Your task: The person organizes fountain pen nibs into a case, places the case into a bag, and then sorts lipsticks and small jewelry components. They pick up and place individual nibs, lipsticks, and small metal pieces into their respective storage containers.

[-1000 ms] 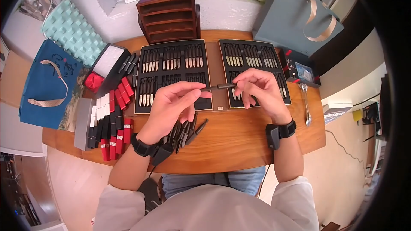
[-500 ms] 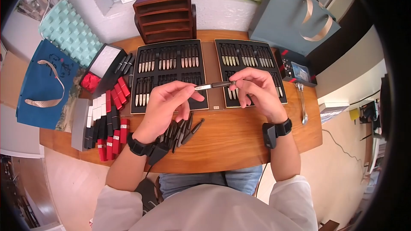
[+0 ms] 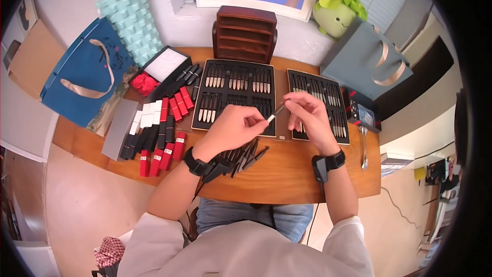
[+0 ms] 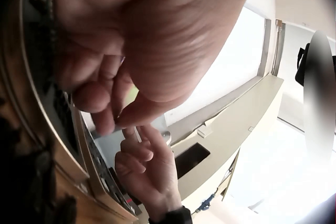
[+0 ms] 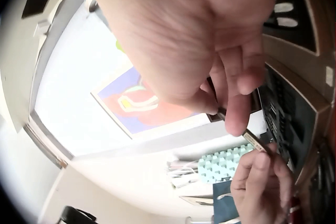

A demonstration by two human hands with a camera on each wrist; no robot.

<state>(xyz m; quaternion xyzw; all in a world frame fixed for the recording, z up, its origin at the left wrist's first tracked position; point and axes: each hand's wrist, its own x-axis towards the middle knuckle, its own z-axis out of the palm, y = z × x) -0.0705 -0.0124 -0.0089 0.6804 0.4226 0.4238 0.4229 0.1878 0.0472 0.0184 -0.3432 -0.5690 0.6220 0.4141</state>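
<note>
Both hands hold one slim dark pen-like item (image 3: 277, 110) with a pale labelled section, tilted between them above the gap between two trays. The left hand (image 3: 237, 127) pinches its lower, pale end; the right hand (image 3: 310, 118) pinches the upper, dark end. In the right wrist view the pale section (image 5: 254, 141) shows printed marks, with the left hand (image 5: 261, 184) at its end. Behind the hands, the left black tray (image 3: 227, 91) and right black tray (image 3: 302, 76) hold rows of similar items. A loose pile of dark items (image 3: 248, 159) lies below the left hand.
Red boxes (image 3: 179, 145), white boxes (image 3: 146, 115) and black boxes stand at the left, beside a blue bag (image 3: 87, 72). A wooden shelf (image 3: 245, 35) stands at the back. At the right are a grey bag (image 3: 359, 61), a small box and metal spoons (image 3: 364, 149).
The head view has shifted, showing more of the back wall. The held item has gone from nearly level to steeply tilted, its pale end lower, and the hands are closer together.
</note>
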